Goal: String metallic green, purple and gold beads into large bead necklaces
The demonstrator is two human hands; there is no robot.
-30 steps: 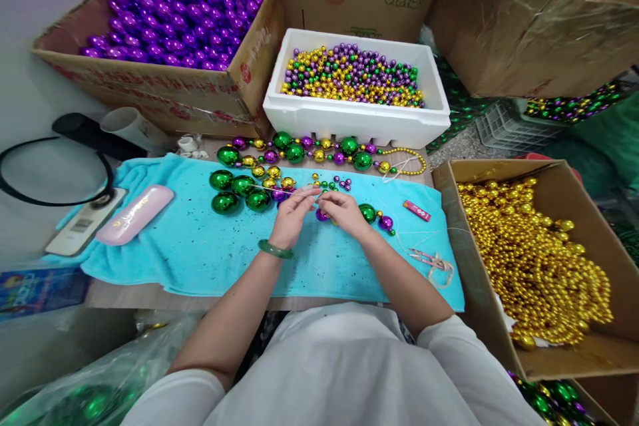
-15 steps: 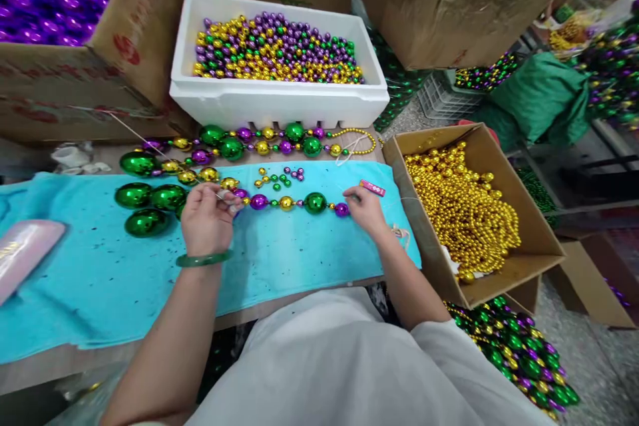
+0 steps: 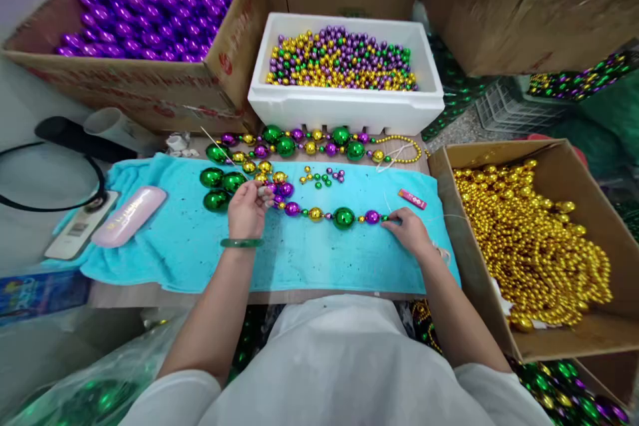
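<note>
A strand of beads [image 3: 329, 214] lies stretched in a nearly straight line across the turquoise towel [image 3: 190, 246] — purple, gold, a large green ball, then purple again, running from one hand to the other. The left hand [image 3: 248, 208], a green bangle [image 3: 242, 243] on its wrist, is closed over the strand's left end, its fingertips pinched at a purple bead and what looks like a thin needle or thread [image 3: 217, 144] slanting up and away to the left. The right hand [image 3: 410, 229] rests palm-down on the towel at the strand's right end, its fingertips pinched on the last small beads. Just left of the left hand sit three large loose green balls [image 3: 218, 186], and behind them a finished string of mixed large beads [image 3: 309, 145] lies along the far edge of the towel, ending in a loop of small gold beads. Between that string and the stretched strand lies a small scatter of loose beads [image 3: 322, 177]. A small red packet [image 3: 412, 199] lies on the towel near the right hand. A pink case [image 3: 128, 215] rests on the towel's left part, with a white remote-like device [image 3: 80, 233] beside it on the tabletop [image 3: 174, 294]. Behind the towel stands a white foam box [image 3: 349, 106] filled with small gold, green and purple beads; to its left a cardboard box of purple beads [image 3: 144, 6], and to the person's right — an open cardboard box of gold bead strands [image 3: 529, 246].
</note>
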